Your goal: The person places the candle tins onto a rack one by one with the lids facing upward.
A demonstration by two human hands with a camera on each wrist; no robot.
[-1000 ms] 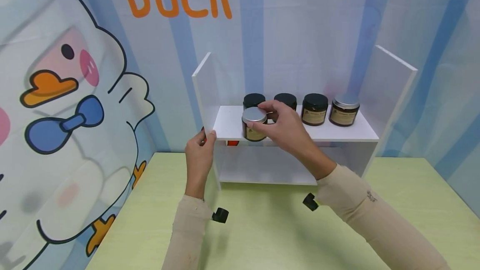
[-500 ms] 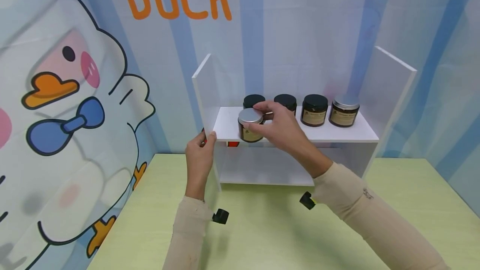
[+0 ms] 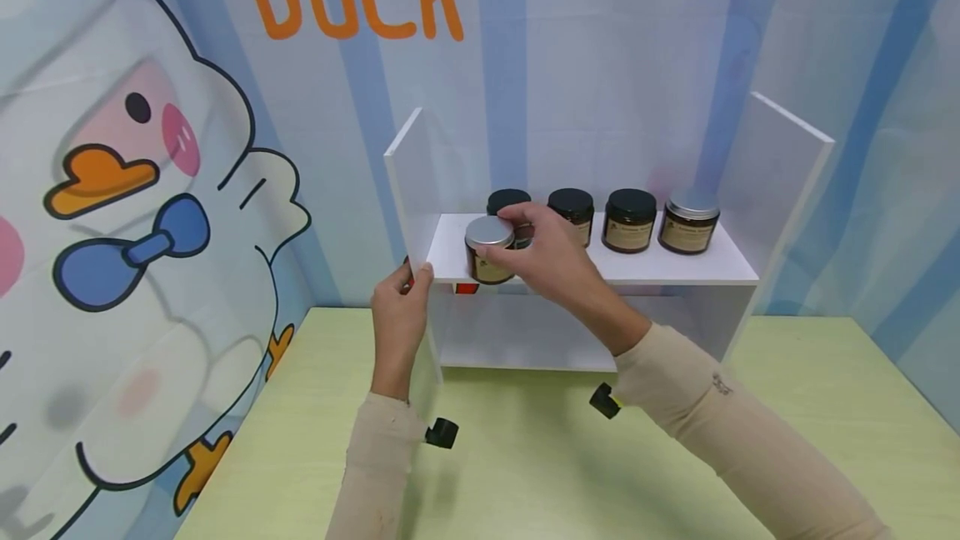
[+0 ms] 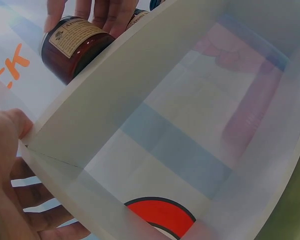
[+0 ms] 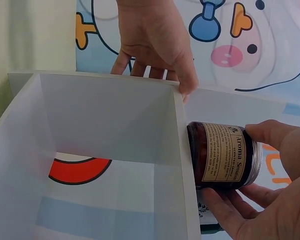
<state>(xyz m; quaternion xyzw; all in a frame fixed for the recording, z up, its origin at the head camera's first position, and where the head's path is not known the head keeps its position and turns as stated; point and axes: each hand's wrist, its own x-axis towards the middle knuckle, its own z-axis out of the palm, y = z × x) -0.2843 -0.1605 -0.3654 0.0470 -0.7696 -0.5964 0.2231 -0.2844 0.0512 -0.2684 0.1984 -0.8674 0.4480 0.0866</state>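
My right hand (image 3: pixel 551 252) grips a dark amber candle jar (image 3: pixel 489 261) with a silver lid, thumb at its front and fingers round the far side. Its cream label, reading "Aroma" and "scented", shows in the right wrist view, where the jar (image 5: pixel 222 155) sits against the upper board of a white shelf (image 3: pixel 637 272). The left hand (image 3: pixel 399 311) holds the shelf's left side panel, thumb on the front edge and fingers on the outer face. In the left wrist view that hand (image 4: pixel 15 185) wraps the panel's corner.
Behind the held jar stands a black-lidded jar (image 3: pixel 508 200), partly hidden. To its right are two more black-lidded jars, one of them a jar (image 3: pixel 628 222) with its label facing front, then a silver-lidded jar (image 3: pixel 688 223). A right side panel (image 3: pixel 780 165) rises beyond. The shelf stands on a pale green table (image 3: pixel 517 457).
My right hand has moved left along the front of the upper board with the silver-lidded jar in its grip, uncovering more of a black-lidded jar behind. The left hand stays in place.
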